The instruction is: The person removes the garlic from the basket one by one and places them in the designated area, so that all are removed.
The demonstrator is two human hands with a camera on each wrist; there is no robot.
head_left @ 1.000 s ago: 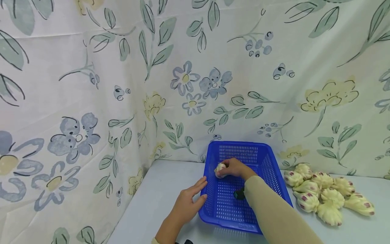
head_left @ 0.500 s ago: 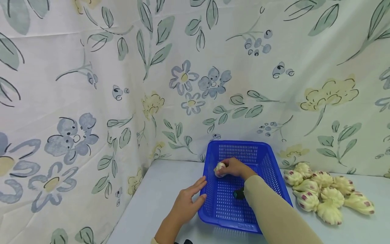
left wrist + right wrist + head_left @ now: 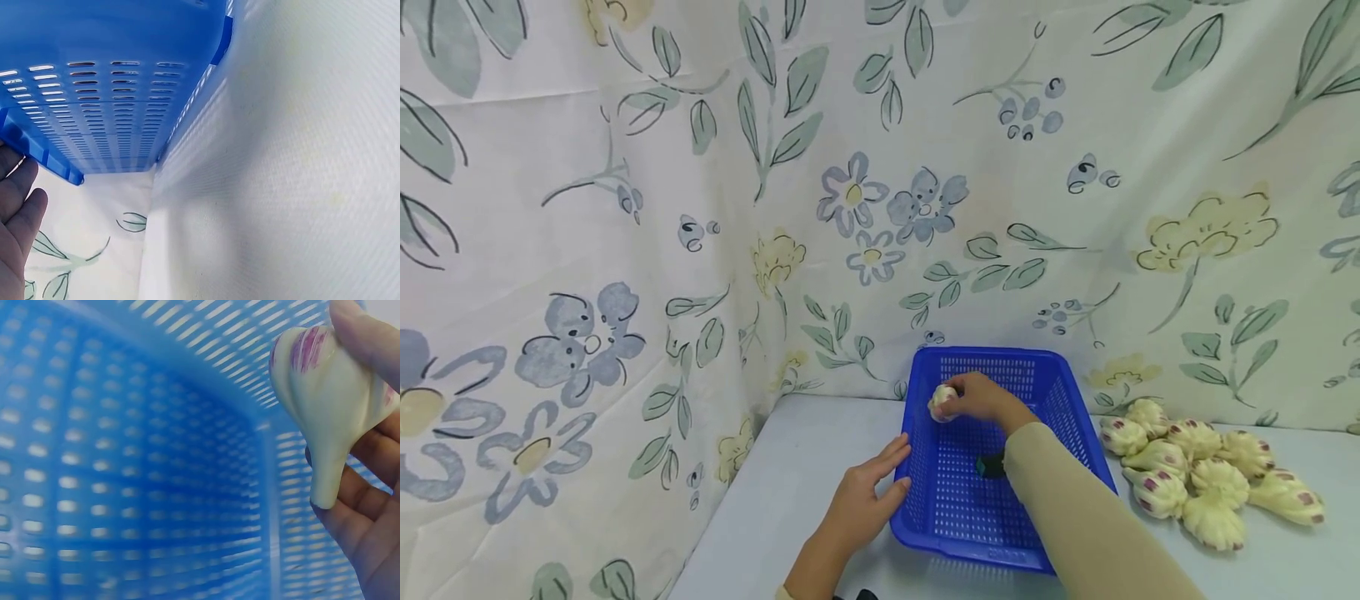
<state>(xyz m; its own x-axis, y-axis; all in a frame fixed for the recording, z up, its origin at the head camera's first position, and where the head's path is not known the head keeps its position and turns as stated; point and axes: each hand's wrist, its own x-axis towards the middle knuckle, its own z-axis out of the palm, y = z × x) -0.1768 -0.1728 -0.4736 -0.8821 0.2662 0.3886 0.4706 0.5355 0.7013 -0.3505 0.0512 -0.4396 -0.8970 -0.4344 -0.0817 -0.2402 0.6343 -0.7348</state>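
Inside the blue basket (image 3: pixel 1000 521), near its far left corner, my right hand (image 3: pixel 981 398) pinches a garlic bulb (image 3: pixel 943 403) between thumb and fingers. The right wrist view shows the bulb (image 3: pixel 328 394) as cream-white with purple streaks, its narrow stem pointing down, held clear of the perforated basket wall (image 3: pixel 206 337). My left hand (image 3: pixel 861 498) lies along the outside of the basket's left wall, fingers straight, fingertips at the rim. Its fingers (image 3: pixel 25 219) appear beside the basket side (image 3: pixel 112 37) in the left wrist view.
Several garlic bulbs (image 3: pixel 1195 471) lie heaped on the white table (image 3: pixel 775 483) right of the basket. A dark object (image 3: pixel 991 466) shows by the right sleeve. Floral cloth (image 3: pixel 880 317) hangs behind and to the left.
My right hand has lifted slightly, the garlic bulb rising with it inside the basket. The left hand stays in place at the basket's side.
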